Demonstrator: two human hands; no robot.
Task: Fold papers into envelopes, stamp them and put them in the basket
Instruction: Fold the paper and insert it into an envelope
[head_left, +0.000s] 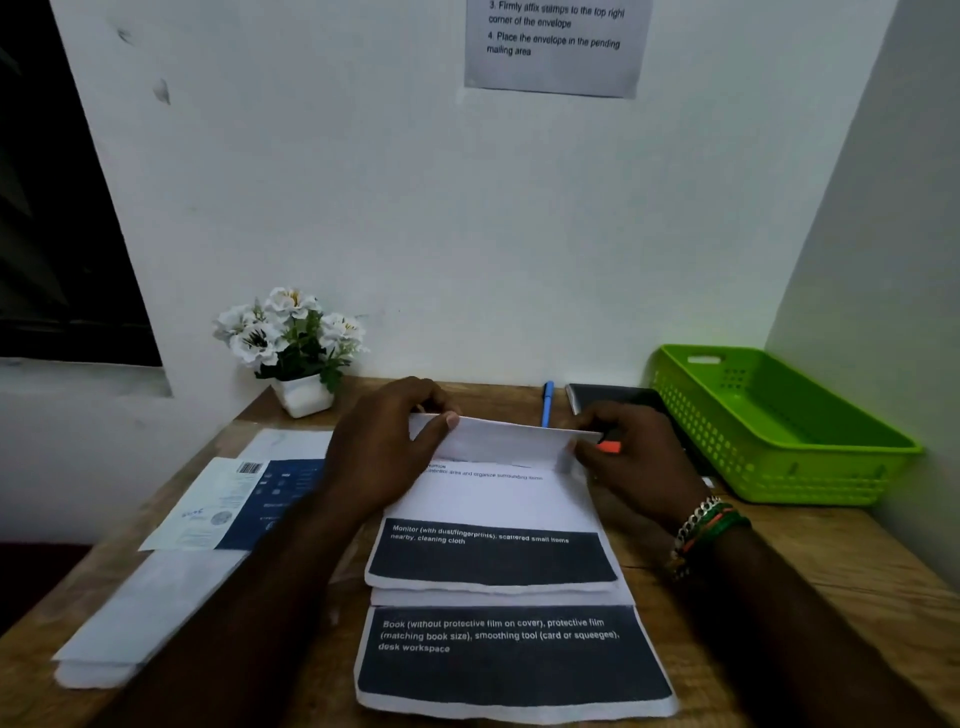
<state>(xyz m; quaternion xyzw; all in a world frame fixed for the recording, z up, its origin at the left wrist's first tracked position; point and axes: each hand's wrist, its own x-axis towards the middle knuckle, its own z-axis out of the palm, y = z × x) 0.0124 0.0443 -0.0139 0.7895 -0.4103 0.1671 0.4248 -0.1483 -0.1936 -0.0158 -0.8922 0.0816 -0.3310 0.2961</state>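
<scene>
Paper (493, 499) on the tabletop (779, 561) is pinched at its folded top edge by both hands' fingers (447, 421).

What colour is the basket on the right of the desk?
Bright green, with perforated walls; the basket shows in the head view.

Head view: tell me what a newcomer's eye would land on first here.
First, the two hands at the centre of the wooden desk: the left hand and right hand pinch the far edge of the top sheet and fold it towards the person. Next, the bright green basket at the right, against the wall. Then the white flowers in a small pot at the back left.
</scene>
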